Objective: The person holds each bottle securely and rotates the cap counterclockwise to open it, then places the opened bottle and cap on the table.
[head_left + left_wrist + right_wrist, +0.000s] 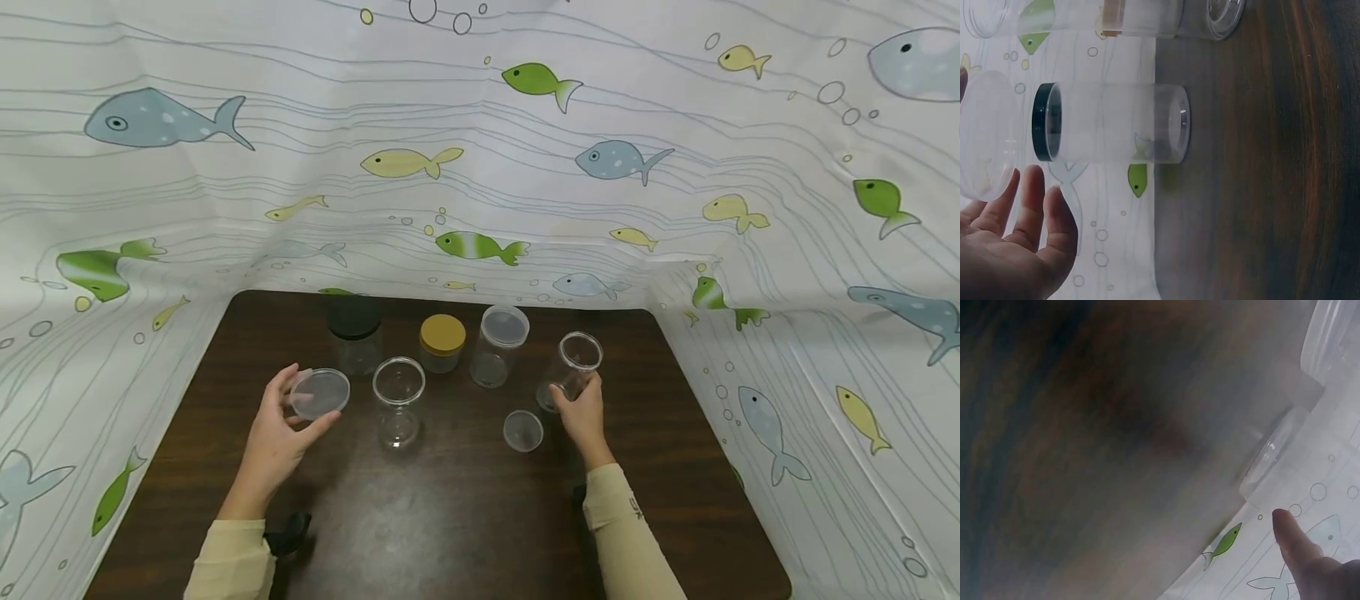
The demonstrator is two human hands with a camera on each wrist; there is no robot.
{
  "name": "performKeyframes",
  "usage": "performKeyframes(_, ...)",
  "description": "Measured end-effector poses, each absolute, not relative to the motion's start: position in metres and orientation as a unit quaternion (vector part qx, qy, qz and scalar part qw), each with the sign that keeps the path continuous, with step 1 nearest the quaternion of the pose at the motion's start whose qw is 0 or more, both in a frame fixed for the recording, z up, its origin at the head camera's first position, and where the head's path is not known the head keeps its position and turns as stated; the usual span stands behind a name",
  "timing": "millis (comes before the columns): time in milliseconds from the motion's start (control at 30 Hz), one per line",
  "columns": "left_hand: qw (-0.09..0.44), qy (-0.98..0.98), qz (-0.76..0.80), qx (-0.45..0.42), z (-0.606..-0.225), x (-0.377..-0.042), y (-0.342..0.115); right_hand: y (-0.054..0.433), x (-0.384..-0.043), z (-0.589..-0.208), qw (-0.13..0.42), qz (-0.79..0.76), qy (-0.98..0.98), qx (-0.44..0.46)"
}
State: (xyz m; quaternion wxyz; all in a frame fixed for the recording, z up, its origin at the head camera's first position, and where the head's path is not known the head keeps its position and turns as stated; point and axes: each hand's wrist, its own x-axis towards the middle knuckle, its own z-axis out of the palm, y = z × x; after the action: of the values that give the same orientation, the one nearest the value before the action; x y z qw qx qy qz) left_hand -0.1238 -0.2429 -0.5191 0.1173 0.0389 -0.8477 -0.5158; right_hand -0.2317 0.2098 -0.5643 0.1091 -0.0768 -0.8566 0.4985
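At the left of the head view my left hand (273, 437) holds a round clear lid (321, 394) by its edge, above the table. The lid (986, 134) also shows at the left wrist view's edge, with the fingers beneath it. An uncovered clear jar (399, 404) stands just right of that lid. Over on the right, my right hand (585, 417) grips another uncovered clear jar (570, 371) round its side. A second clear lid (522, 431) lies flat on the table beside this jar. Only part of the right hand shows in the right wrist view.
Along the back of the dark wooden table (435, 525) stand a jar with a dark green lid (356, 318), a shorter one with a yellow lid (442, 334) and a tall clear-lidded jar (495, 354). A fish-patterned sheet (315, 167) surrounds the table's back and sides.
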Motion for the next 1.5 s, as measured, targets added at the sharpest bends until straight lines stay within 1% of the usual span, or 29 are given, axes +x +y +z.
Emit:
performKeyframes(300,0.107,-0.849,-0.515,0.045,-0.522,-0.126,-0.242,0.211,-0.236,-0.569,0.101,0.503,-0.855,-0.081)
performKeyframes(600,0.076,-0.849,-0.521,0.053,-0.538,-0.134,-0.245,0.21,-0.239,-0.569,0.095,0.5,-0.858,-0.074)
performKeyframes(767,0.071,-0.85,-0.52,0.049,-0.543,-0.135,-0.244,0.209,-0.24,-0.569,0.091,0.49,-0.864,-0.065)
performKeyframes(833,0.071,-0.85,-0.52,0.049,-0.544,-0.136,-0.244,0.209,-0.24,-0.568,0.074,0.474,-0.874,-0.071)
performKeyframes(933,0.073,-0.854,-0.514,0.047,-0.547,-0.137,-0.243,0.209,-0.234,-0.561,0.02,0.411,-0.906,-0.101)
performKeyframes(1033,0.07,-0.856,-0.51,0.045,-0.55,-0.139,-0.242,0.207,-0.227,-0.549,-0.043,0.302,-0.945,-0.117)
performKeyframes(1133,0.06,-0.852,-0.517,0.052,-0.551,-0.14,-0.241,0.203,-0.221,-0.534,-0.082,0.182,-0.975,-0.099)
performKeyframes(1233,0.041,-0.851,-0.519,0.074,-0.551,-0.141,-0.241,0.196,-0.216,-0.52,-0.102,0.116,-0.985,-0.078)
performKeyframes(1300,0.022,-0.852,-0.516,0.089,-0.551,-0.14,-0.241,0.19,-0.213,-0.51,-0.108,0.104,-0.986,-0.067)
performKeyframes(1400,0.002,-0.855,-0.509,0.097,-0.552,-0.139,-0.241,0.182,-0.21,-0.5,-0.105,0.122,-0.986,-0.047)
performKeyframes(1500,-0.01,-0.857,-0.507,0.093,-0.554,-0.139,-0.24,0.177,-0.212,-0.497,-0.099,0.164,-0.981,-0.011)
